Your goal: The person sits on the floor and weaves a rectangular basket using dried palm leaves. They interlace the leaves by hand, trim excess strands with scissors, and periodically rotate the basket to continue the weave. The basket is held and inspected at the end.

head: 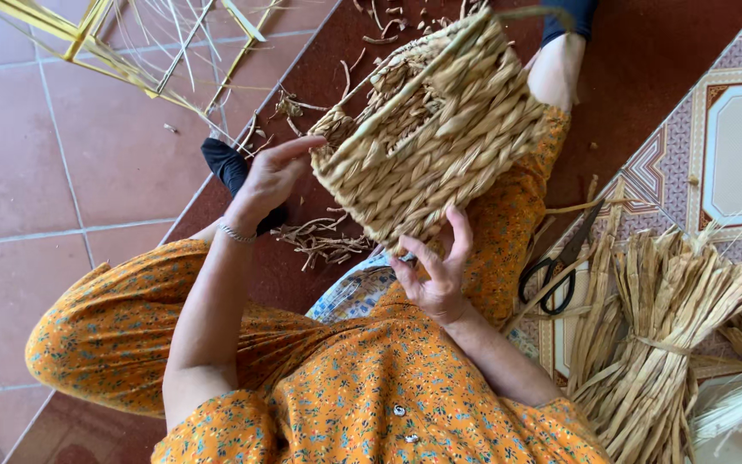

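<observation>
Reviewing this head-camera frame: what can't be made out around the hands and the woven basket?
- Woven basket: its far rim is cut by the top edge; the inside is mostly hidden by its own wall.
- Right hand: whether its fingertips grip or only rest on the basket's underside is unclear.
- Left hand: its palm faces away, so contact is uncertain.
- Scissors: the blade tips are hidden by dried reed bundles.
</observation>
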